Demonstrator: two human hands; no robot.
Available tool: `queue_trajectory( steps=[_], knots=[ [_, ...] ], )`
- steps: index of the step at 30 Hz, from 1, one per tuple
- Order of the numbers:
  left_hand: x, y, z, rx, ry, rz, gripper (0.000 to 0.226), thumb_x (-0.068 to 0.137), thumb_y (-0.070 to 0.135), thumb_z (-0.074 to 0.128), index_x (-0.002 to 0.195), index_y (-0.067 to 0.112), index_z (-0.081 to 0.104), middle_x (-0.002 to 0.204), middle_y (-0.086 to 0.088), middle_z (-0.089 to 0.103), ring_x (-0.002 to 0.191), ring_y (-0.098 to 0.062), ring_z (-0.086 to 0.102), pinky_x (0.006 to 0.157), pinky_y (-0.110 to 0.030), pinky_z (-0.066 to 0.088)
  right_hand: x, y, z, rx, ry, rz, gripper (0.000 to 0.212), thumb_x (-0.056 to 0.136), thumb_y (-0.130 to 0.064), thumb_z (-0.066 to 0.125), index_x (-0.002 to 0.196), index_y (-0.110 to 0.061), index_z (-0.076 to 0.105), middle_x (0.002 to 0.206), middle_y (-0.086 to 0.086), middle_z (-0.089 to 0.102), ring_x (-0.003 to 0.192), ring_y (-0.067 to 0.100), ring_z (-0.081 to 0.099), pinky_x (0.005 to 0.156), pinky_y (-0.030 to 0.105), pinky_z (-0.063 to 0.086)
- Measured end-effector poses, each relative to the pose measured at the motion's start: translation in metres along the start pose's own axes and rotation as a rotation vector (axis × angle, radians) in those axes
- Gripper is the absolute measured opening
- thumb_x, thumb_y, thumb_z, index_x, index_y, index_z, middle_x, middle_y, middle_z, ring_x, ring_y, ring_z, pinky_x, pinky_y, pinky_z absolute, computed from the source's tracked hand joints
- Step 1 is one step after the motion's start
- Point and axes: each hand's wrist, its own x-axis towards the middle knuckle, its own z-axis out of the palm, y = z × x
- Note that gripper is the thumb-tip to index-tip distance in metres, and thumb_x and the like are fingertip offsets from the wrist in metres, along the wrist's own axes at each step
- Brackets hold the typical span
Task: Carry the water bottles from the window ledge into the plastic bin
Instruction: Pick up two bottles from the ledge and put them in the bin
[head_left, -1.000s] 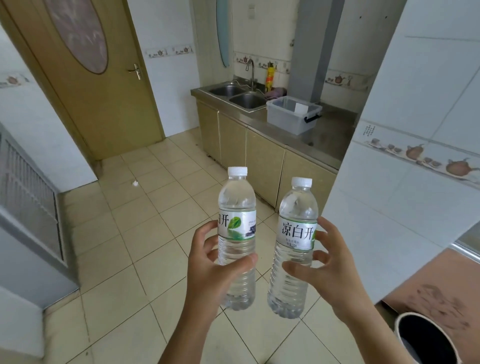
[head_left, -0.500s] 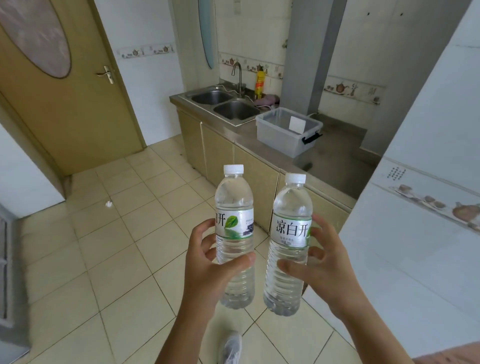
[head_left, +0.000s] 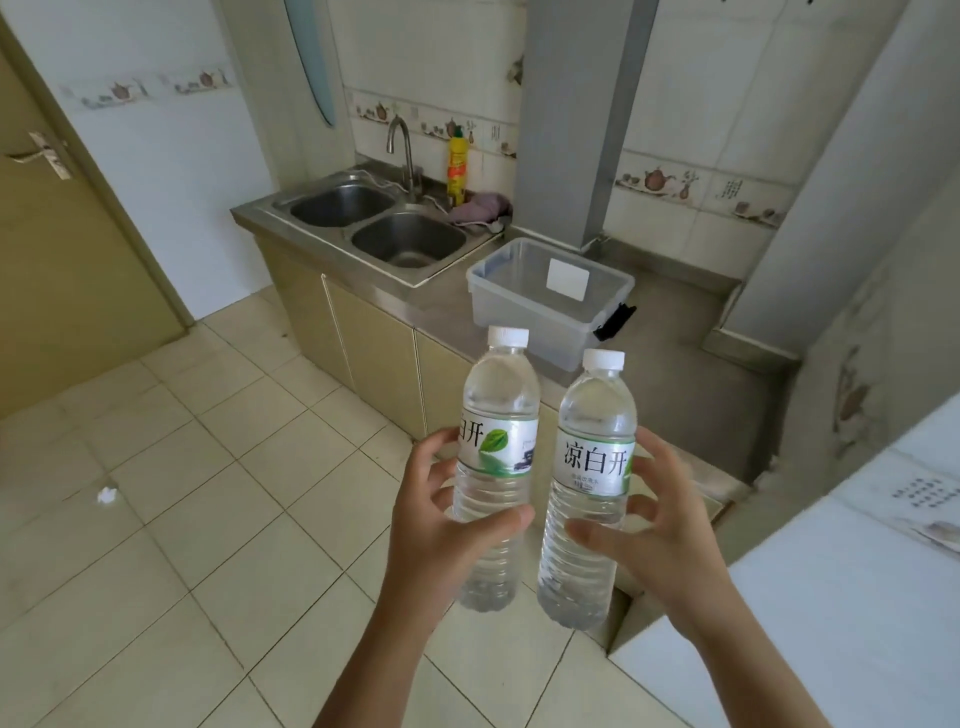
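I hold two clear water bottles upright in front of me, each with a white cap and a white-and-green label. My left hand (head_left: 439, 540) grips the left bottle (head_left: 496, 415) around its lower half. My right hand (head_left: 657, 540) grips the right bottle (head_left: 595, 431) the same way. The two bottles stand side by side, a small gap between them. Beyond them, a translucent plastic bin (head_left: 524, 304) with a black side latch sits on the steel counter (head_left: 670, 384); it looks empty apart from a white label on its far wall.
A double steel sink (head_left: 379, 223) with a tap lies left of the bin, with a yellow bottle (head_left: 456, 166) and a purple cloth (head_left: 480, 208) behind it. A grey pillar (head_left: 566, 119) rises behind the bin. A tiled wall corner (head_left: 831, 597) juts in at the right. Tiled floor spreads to the left.
The view has moved closer to the counter and swung right; the bin and sink now look larger and nearer. Both hands keep the same grip on the bottles.
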Motion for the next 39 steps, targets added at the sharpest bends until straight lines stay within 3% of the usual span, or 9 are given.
queue_trajectory(
  steps=[5,13,18,23,26,30,35,39],
  knots=[
    [0.083,0.003,0.018,-0.031,-0.027,-0.004,0.086,0.045,0.019,0.09,0.118,0.047,0.055,0.109,0.01,0.072,0.092,0.004,0.069,0.078,-0.027,0.053,0.083,0.016,0.002,-0.012,0.021,0.032,0.095,0.054,-0.007,0.091,0.132,-0.033,0.043,0.117,-0.014,0.059,0.091,-0.004,0.06,0.067,0.018,0.051],
    [0.225,0.01,0.068,-0.018,-0.064,0.012,0.087,0.051,0.005,0.091,0.12,0.046,0.056,0.103,0.014,0.074,0.089,-0.002,0.071,0.068,-0.018,0.055,0.228,0.044,-0.01,0.039,0.09,0.053,0.096,0.05,-0.003,0.092,0.13,-0.033,0.047,0.11,-0.013,0.064,0.094,0.016,0.064,0.079,0.036,0.055],
    [0.305,0.02,0.108,-0.015,-0.124,0.009,0.089,0.052,0.006,0.093,0.119,0.05,0.054,0.105,0.009,0.074,0.091,-0.012,0.073,0.073,-0.028,0.059,0.306,0.042,-0.03,0.091,0.122,0.086,0.097,0.054,0.004,0.088,0.133,-0.028,0.042,0.107,-0.015,0.059,0.078,-0.009,0.062,0.059,0.011,0.05],
    [0.372,0.03,0.149,-0.004,-0.21,0.027,0.089,0.058,0.005,0.092,0.123,0.047,0.05,0.107,0.013,0.073,0.093,-0.008,0.072,0.07,-0.023,0.058,0.366,0.046,-0.049,0.08,0.187,0.117,0.093,0.057,-0.001,0.088,0.127,-0.039,0.039,0.108,-0.025,0.054,0.08,-0.007,0.061,0.052,0.01,0.048],
    [0.413,0.033,0.172,0.01,-0.255,0.044,0.085,0.061,0.006,0.091,0.121,0.049,0.048,0.109,0.017,0.07,0.095,-0.001,0.069,0.069,-0.017,0.056,0.399,0.052,-0.057,0.071,0.231,0.13,0.095,0.056,-0.007,0.089,0.132,-0.038,0.041,0.111,-0.023,0.057,0.092,0.0,0.06,0.063,0.017,0.048],
    [0.471,0.032,0.201,0.042,-0.333,0.045,0.086,0.054,0.009,0.094,0.119,0.045,0.05,0.119,0.012,0.067,0.106,-0.008,0.067,0.089,-0.034,0.054,0.442,0.062,-0.06,0.053,0.287,0.124,0.096,0.055,-0.011,0.091,0.134,-0.034,0.043,0.12,-0.019,0.057,0.099,0.004,0.06,0.072,0.025,0.054],
    [0.534,0.015,0.23,0.074,-0.461,0.036,0.081,0.054,-0.001,0.092,0.114,0.03,0.048,0.12,0.001,0.067,0.102,-0.009,0.07,0.086,-0.033,0.058,0.49,0.076,-0.06,0.015,0.356,0.148,0.095,0.053,-0.01,0.092,0.127,-0.041,0.042,0.115,-0.027,0.054,0.1,0.004,0.06,0.077,0.028,0.057],
    [0.575,-0.013,0.241,0.146,-0.521,0.014,0.077,0.055,0.0,0.092,0.112,0.027,0.048,0.119,-0.002,0.071,0.105,-0.016,0.071,0.086,-0.037,0.059,0.515,0.095,-0.056,0.007,0.386,0.211,0.096,0.051,-0.012,0.093,0.128,-0.038,0.041,0.118,-0.021,0.056,0.101,0.005,0.062,0.078,0.026,0.057]
  ],
)
